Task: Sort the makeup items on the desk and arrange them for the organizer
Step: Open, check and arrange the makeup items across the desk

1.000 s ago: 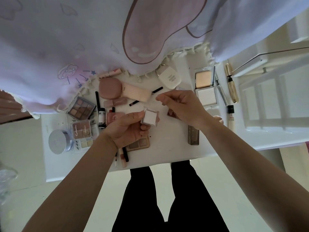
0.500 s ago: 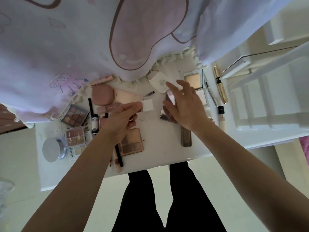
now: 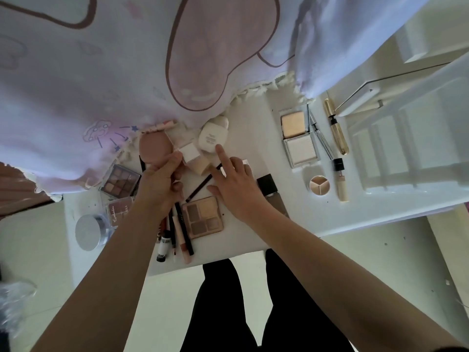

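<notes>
My left hand [image 3: 160,184] pinches a small square white compact [image 3: 189,153] and holds it by a round pink compact [image 3: 155,148] and a peach tube [image 3: 200,167]. My right hand [image 3: 236,181] is spread open over the white desk [image 3: 368,214], its forefinger touching a cream bottle [image 3: 211,137]. A black pencil [image 3: 200,185] lies between my hands. A four-shade beige palette [image 3: 203,215] sits just below them.
Brown palettes [image 3: 120,180], a silver jar [image 3: 88,232] and several pencils and tubes [image 3: 177,235] lie on the left. Two square highlighters [image 3: 298,138], a gold mascara [image 3: 336,129], a round concealer pot [image 3: 319,185] and a white organizer [image 3: 406,138] are on the right. A pink cloth [image 3: 127,59] overhangs the desk's back.
My left hand carried the white compact away from me toward the pink compact. My right hand moved left off the mirrored item, and its forefinger now touches the cream bottle.
</notes>
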{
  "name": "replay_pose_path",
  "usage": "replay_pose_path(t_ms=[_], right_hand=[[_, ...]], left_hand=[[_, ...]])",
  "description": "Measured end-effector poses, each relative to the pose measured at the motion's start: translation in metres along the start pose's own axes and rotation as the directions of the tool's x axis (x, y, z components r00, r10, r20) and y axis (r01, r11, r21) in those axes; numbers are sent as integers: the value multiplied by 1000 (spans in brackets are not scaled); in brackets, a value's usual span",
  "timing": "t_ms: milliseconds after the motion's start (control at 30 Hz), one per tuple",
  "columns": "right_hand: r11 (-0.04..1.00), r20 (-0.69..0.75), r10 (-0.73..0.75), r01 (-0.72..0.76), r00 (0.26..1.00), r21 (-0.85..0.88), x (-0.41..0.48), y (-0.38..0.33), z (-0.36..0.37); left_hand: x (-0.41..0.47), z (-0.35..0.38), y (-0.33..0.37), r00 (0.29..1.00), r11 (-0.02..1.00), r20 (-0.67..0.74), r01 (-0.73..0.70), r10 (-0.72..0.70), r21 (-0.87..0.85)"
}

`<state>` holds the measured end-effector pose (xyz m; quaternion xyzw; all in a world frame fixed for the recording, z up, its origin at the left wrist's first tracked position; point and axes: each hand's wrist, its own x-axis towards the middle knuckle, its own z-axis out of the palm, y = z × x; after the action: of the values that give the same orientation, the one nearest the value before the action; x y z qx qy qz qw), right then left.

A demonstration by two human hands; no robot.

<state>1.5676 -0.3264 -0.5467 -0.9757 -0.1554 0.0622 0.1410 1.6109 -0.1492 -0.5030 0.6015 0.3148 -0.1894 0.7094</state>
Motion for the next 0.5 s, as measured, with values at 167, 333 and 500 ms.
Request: replay_pose_path(t_ms=[167, 333, 500], right_hand=[[988, -134, 150, -144, 980, 52, -29, 22, -21], [897, -119, 442, -435, 889, 77, -73, 37, -20], [898, -94, 433, -420, 897, 132, -68, 22, -8]], left_hand=[[5, -3, -6, 1000, 999, -10, -4, 3, -47], [1, 4, -3, 1000, 999, 11, -4, 3, 34], [2, 27, 1, 998, 989, 54, 3, -12, 150]])
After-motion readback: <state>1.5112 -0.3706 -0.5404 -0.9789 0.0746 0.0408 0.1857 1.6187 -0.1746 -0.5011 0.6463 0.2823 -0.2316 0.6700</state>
